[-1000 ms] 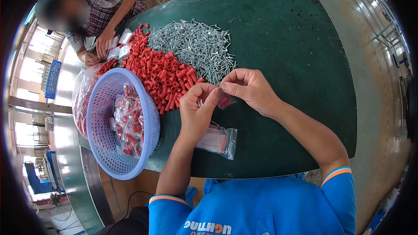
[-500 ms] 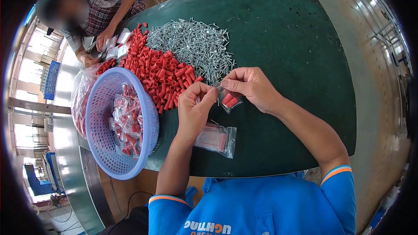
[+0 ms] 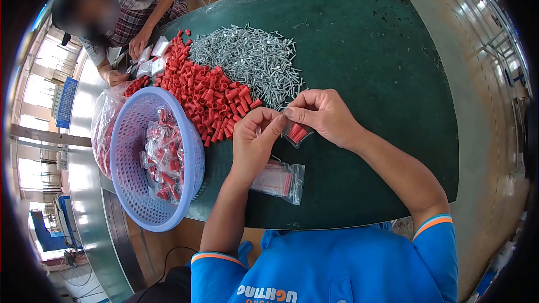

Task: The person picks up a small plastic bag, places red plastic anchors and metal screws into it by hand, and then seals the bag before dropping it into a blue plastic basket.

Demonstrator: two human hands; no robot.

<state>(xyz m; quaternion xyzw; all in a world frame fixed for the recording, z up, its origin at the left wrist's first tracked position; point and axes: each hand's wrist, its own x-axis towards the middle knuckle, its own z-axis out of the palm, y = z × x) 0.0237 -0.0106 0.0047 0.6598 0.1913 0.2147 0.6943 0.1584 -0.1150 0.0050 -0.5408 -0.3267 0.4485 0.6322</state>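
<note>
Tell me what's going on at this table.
A person's left hand and right hand pinch close together at the top of a small clear plastic bag with short red tubes inside. Beyond them lie heaped red tubes and silvery metal screws. A pale blue perforated plastic basket holds more bagged red pieces. A co-worker is also at the green table.

1. Heap of tubular red plastic pieces (image 3: 209, 96): left half of the flat green tabletop (image 3: 370, 78).
2. Heap of slim grey metal screws (image 3: 252, 62): behind and right of the red heap, touching it.
3. Round lilac perforated plastic basket (image 3: 195, 160): left tabletop edge, in front of the red heap; contains clear plastic packets (image 3: 168, 160).
4. Flat rectangular clear plastic bags (image 3: 275, 179): right of the basket, near the front edge.
5. Small clear plastic bag with red pieces (image 3: 296, 133): behind the flat bags.
</note>
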